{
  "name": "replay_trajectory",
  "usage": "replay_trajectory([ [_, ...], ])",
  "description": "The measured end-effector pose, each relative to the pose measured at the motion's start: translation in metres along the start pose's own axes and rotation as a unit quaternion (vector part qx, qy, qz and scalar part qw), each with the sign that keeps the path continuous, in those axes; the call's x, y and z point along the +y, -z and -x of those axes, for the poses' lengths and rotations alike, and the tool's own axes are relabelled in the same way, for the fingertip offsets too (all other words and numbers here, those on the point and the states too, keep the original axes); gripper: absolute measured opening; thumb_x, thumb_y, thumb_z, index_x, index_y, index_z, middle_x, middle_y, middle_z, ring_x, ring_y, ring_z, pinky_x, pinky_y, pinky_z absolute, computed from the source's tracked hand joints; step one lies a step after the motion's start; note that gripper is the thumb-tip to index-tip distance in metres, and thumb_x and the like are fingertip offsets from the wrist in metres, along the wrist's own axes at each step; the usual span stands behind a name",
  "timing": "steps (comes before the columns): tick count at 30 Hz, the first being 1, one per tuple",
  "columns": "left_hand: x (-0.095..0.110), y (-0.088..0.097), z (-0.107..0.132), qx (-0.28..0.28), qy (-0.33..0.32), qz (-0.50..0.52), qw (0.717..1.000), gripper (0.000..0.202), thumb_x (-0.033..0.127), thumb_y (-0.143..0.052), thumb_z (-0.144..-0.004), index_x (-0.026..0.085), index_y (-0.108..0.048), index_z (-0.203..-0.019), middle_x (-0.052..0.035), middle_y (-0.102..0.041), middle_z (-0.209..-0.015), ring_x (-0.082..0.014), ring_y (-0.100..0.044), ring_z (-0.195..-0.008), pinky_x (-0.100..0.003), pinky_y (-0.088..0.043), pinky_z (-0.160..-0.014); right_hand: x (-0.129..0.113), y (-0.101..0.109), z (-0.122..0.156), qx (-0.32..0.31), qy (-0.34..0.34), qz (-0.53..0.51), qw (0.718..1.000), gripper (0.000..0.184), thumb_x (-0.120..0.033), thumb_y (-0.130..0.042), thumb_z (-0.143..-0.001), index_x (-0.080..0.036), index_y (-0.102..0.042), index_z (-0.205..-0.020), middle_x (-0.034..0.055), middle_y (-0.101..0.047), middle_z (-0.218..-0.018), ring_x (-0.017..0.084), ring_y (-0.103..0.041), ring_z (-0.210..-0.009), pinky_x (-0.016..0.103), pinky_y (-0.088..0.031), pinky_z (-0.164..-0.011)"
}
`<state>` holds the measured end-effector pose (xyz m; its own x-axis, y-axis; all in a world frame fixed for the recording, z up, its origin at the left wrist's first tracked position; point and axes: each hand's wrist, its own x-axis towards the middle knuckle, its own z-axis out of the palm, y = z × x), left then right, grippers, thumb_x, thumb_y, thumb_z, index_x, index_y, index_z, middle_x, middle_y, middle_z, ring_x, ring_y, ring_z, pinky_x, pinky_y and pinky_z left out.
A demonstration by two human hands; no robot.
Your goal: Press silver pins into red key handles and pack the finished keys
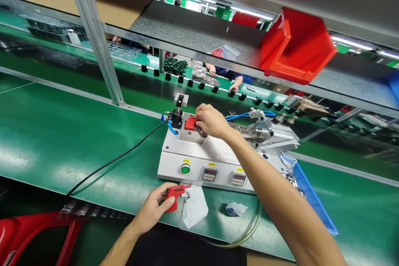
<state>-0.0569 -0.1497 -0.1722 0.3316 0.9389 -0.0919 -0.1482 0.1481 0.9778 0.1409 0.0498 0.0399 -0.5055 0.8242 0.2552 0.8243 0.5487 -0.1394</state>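
My left hand (156, 206) grips a small red gun-shaped plastic piece (175, 198) with a thin nozzle, near the bench's front edge. My right hand (212, 120) reaches over a white bench machine (174, 153), its fingers closed at a red plastic part (190, 123) seated in the metal fixture block (192, 136). Part of that red piece is hidden by my fingers. Left of the block stands a black clamp cylinder (177, 116) with a light metal head. On the machine's front are a green button (185, 168) and two small counters.
White paper (196, 207) and a small crumpled plastic packet (236, 209) lie before the machine. A blue tray (313, 199) of metal parts stands at right. A black cable (118, 156) crosses the bench at left. Overhead, a red bin (299, 48) sits on the shelf; co-workers' hands show beyond.
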Motion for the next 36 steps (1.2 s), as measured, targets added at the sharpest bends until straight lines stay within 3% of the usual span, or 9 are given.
replay_trajectory([
  [5,-0.001,-0.003,0.001,0.019,-0.007,0.001,1.000,0.046,0.052,-0.070,-0.092,0.018,-0.069,-0.124,-0.0105,-0.075,-0.114,-0.0253,-0.071,-0.100,-0.033,-0.057,-0.089,0.006,0.029,0.042,0.183,-0.003,-0.103,0.978,0.011,-0.022,-0.057,-0.096,-0.021,-0.068,-0.098,0.0085,-0.068,-0.108,0.024,-0.064,-0.100,0.038,-0.053,-0.090],
  [9,0.012,-0.006,0.009,0.056,-0.036,0.009,0.998,0.050,0.053,-0.068,-0.094,0.019,-0.064,-0.131,-0.0122,-0.075,-0.116,-0.0248,-0.072,-0.097,-0.033,-0.060,-0.085,0.024,0.031,0.104,0.078,-0.020,-0.056,0.995,0.011,-0.022,-0.058,-0.093,-0.021,-0.069,-0.093,0.0083,-0.072,-0.100,0.026,-0.068,-0.093,0.037,-0.054,-0.081],
  [13,0.078,-0.007,-0.008,0.065,-0.173,-0.112,0.976,0.041,0.040,-0.066,-0.098,0.022,-0.061,-0.135,-0.0101,-0.075,-0.117,-0.0221,-0.073,-0.096,-0.030,-0.059,-0.084,0.041,0.018,0.144,0.017,-0.064,0.009,0.998,0.015,-0.021,-0.056,-0.092,-0.022,-0.071,-0.093,0.0090,-0.073,-0.098,0.027,-0.069,-0.092,0.037,-0.054,-0.078],
  [16,0.147,-0.010,-0.056,0.114,-0.272,-0.302,0.906,0.035,0.031,-0.057,-0.100,0.021,-0.062,-0.133,-0.0094,-0.071,-0.126,-0.0195,-0.071,-0.090,-0.031,-0.058,-0.085,0.046,0.012,0.155,0.020,-0.070,0.017,0.997,0.017,-0.022,-0.056,-0.093,-0.022,-0.071,-0.100,0.0089,-0.074,-0.100,0.027,-0.070,-0.095,0.037,-0.055,-0.081],
  [19,0.197,-0.015,-0.109,0.132,-0.218,-0.555,0.792,0.036,0.020,-0.049,-0.100,0.017,-0.062,-0.134,-0.0101,-0.071,-0.121,-0.0207,-0.070,-0.095,-0.032,-0.056,-0.090,0.045,0.010,0.162,0.030,-0.073,0.008,0.997,0.025,-0.021,-0.056,-0.092,-0.022,-0.069,-0.114,0.0107,-0.075,-0.110,0.029,-0.070,-0.101,0.039,-0.056,-0.085],
  [21,0.213,-0.020,-0.133,0.111,-0.191,-0.613,0.759,0.030,0.019,-0.048,-0.101,0.017,-0.068,-0.124,-0.0086,-0.073,-0.109,-0.0234,-0.070,-0.100,-0.033,-0.056,-0.091,0.044,0.009,0.167,0.033,-0.073,-0.007,0.997,0.029,-0.019,-0.055,-0.092,-0.021,-0.067,-0.118,0.0117,-0.074,-0.115,0.029,-0.069,-0.105,0.040,-0.055,-0.088],
  [25,0.213,-0.032,-0.143,0.113,-0.165,-0.667,0.717,0.026,0.022,-0.047,-0.102,0.017,-0.073,-0.103,-0.0123,-0.070,-0.103,-0.0297,-0.070,-0.094,-0.039,-0.056,-0.082,0.046,0.005,0.178,0.045,-0.063,-0.032,0.996,0.027,-0.021,-0.053,-0.095,-0.021,-0.066,-0.119,0.0120,-0.073,-0.116,0.029,-0.069,-0.107,0.041,-0.055,-0.091],
  [30,0.198,-0.044,-0.132,0.127,-0.187,-0.710,0.667,0.026,0.019,-0.048,-0.101,0.015,-0.072,-0.108,-0.0171,-0.066,-0.119,-0.0340,-0.063,-0.112,-0.043,-0.054,-0.090,0.051,0.002,0.182,0.056,-0.057,-0.046,0.996,0.027,-0.023,-0.053,-0.095,-0.020,-0.067,-0.118,0.0128,-0.073,-0.115,0.030,-0.068,-0.106,0.042,-0.055,-0.091],
  [36,0.199,-0.042,-0.135,0.118,-0.212,-0.703,0.668,0.023,0.026,-0.050,-0.103,0.017,-0.071,-0.104,-0.0129,-0.072,-0.104,-0.0307,-0.064,-0.103,-0.040,-0.054,-0.086,0.052,0.004,0.175,0.044,-0.047,-0.033,0.997,0.028,-0.023,-0.055,-0.094,-0.023,-0.067,-0.119,0.0108,-0.073,-0.114,0.029,-0.069,-0.104,0.041,-0.057,-0.088],
])
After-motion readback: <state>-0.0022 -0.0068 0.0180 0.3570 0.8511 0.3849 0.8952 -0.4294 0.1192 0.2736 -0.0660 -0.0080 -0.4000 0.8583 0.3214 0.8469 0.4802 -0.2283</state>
